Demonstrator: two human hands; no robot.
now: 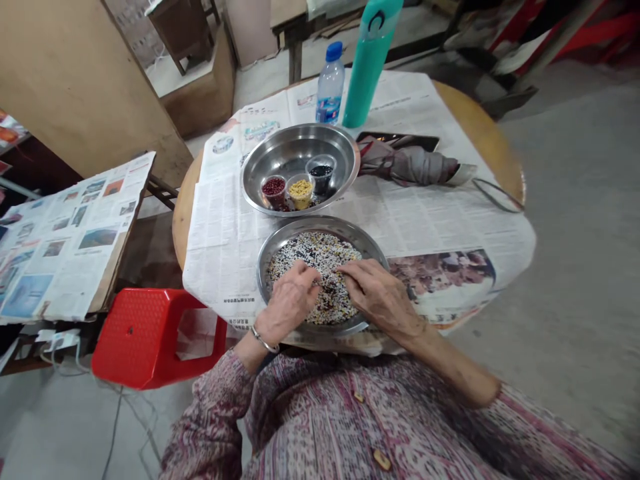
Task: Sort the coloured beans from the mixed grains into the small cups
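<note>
A steel plate full of mixed black, white and speckled beans lies at the near edge of the round table. Both my hands rest in the beans. My left hand has its fingers curled down on the beans at the plate's near left. My right hand pinches among the beans at the near right; whether either hand holds beans is hidden. Behind stands a steel bowl with three small cups: red beans, yellow beans and black beans.
Newspaper covers the table. At the back stand a water bottle and a teal flask, with a folded umbrella at their right. A red plastic stool and a paper-covered side table lie left.
</note>
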